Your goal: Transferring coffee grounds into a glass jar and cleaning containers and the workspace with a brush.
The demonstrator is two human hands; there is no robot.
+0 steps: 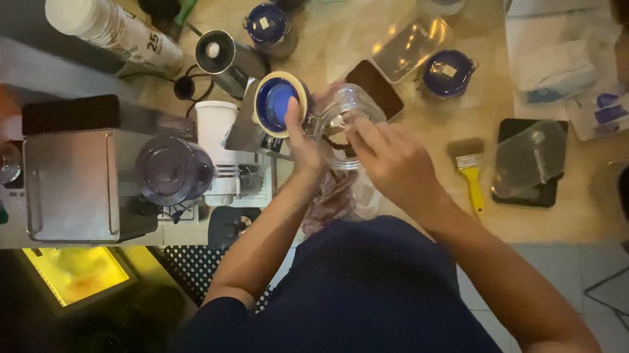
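Blue and cream, the round lid (276,102) is pinched upright in the left hand (305,143), its blue inner face turned toward the camera. Just right of the lid, touching the same hand, is a clear glass jar (345,118) with something dark inside. The right hand (394,160) rests on the jar's near side with its fingers curled toward the mouth; whether they grip anything inside cannot be told.

Everything else is placed from the jar. Directly beyond it lies a dark flat phone-like slab (376,86), and beyond that a clear plastic tray (409,45). Further right of the tray stands a blue-lidded jar (447,73); more blue-lidded jars (270,26) stand up and to the left. Right of the jar, well apart, a yellow-handled brush (470,175) lies on the pale desk (360,5), and past it a black scale (528,163) carries a clear scoop-like piece. Left of the jar, just beyond the lid, is a steel grinder (225,58), then a white cup (214,124). Far left a white tube-shaped container (110,23) lies on its side. Below and to the left stands a metal machine (75,183).
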